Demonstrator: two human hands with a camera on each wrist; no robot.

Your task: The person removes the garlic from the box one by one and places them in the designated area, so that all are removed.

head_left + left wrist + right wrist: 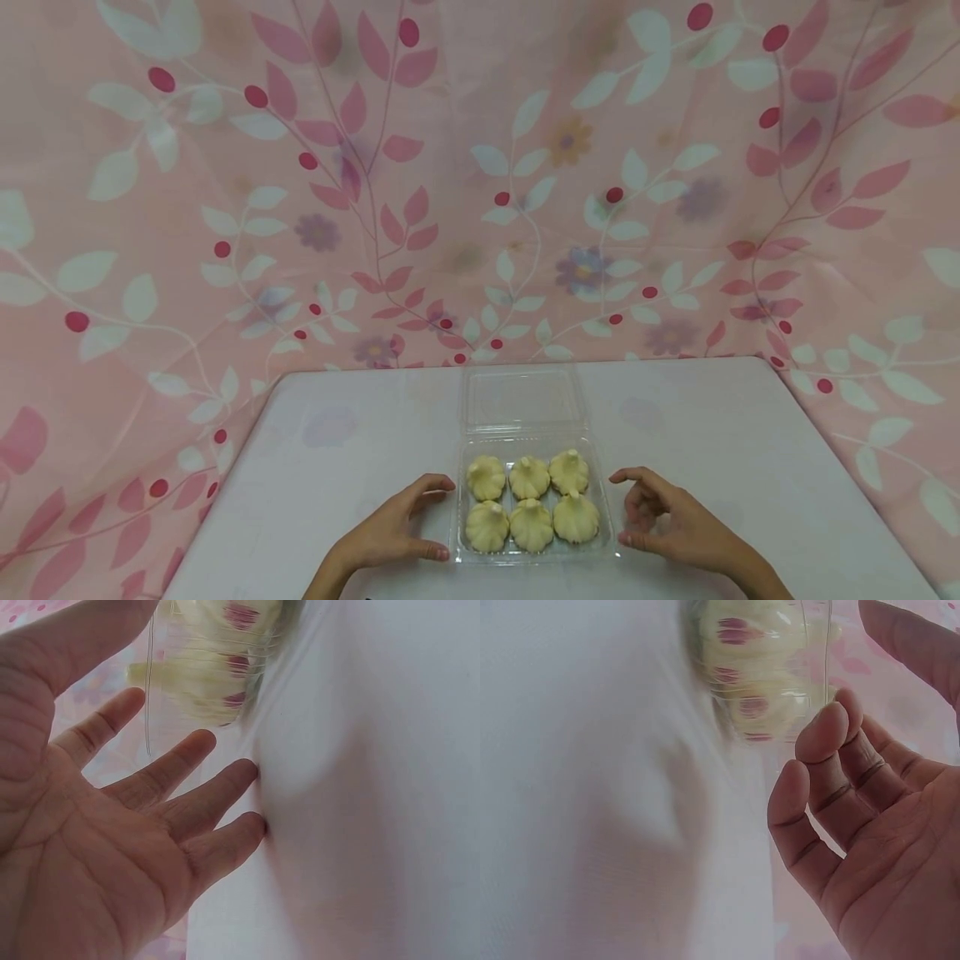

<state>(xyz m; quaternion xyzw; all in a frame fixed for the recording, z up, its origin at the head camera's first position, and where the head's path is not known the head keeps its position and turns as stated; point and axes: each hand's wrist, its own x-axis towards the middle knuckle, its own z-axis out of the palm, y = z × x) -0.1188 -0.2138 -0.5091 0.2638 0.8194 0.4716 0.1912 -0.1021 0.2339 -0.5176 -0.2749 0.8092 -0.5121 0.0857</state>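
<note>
A clear plastic clamshell box (534,558) lies on the table, its hinged lid (522,402) folded back away from the person. Two rows of three pale garlic bulbs (531,527) fill it, stems up. Purple-red patches mark the lower sides of the bulbs in both wrist views. Just left of the box is the left hand (393,527), thumb and fingers spread around nothing. On the box's right side the right hand (678,523) holds nothing, its fingers loosely bent and its fingertips (826,729) close to the box wall.
The white table (360,442) reaches back to a pink cloth (465,167) printed with leaves and flowers. That cloth also hangs along the left and right sides.
</note>
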